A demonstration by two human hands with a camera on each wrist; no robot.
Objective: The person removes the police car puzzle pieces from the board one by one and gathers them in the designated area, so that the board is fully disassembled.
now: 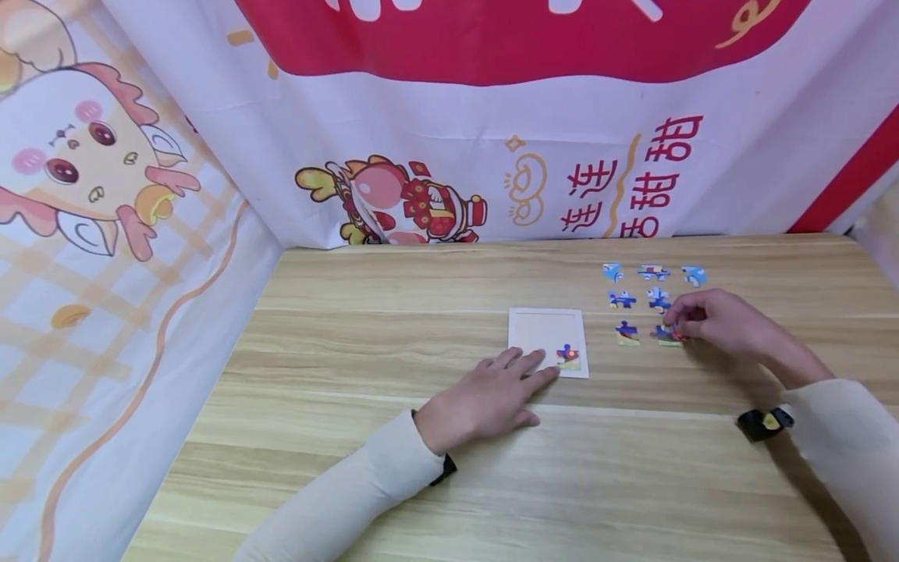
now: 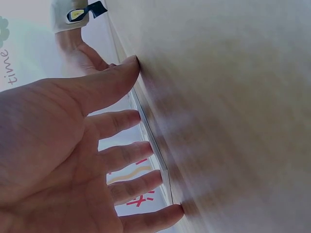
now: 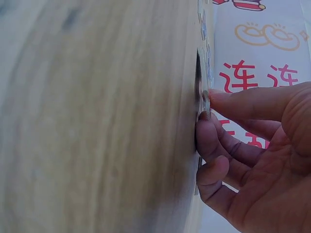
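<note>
A white puzzle tray lies on the table, with one jigsaw piece in its lower right corner. My left hand rests on the tray's near left edge, fingers spread and fairly straight; the left wrist view shows the fingertips along that edge. At the right, my right hand pinches a thin puzzle piece between thumb and fingers, low over the table. Fingers hide most of this piece. Just left of those fingertips is another loose piece, partly covered.
Loose puzzle pieces lie in rows right of the tray, among them a blue corner piece, a top edge piece and a blue-and-yellow piece. A printed curtain hangs behind the wooden table.
</note>
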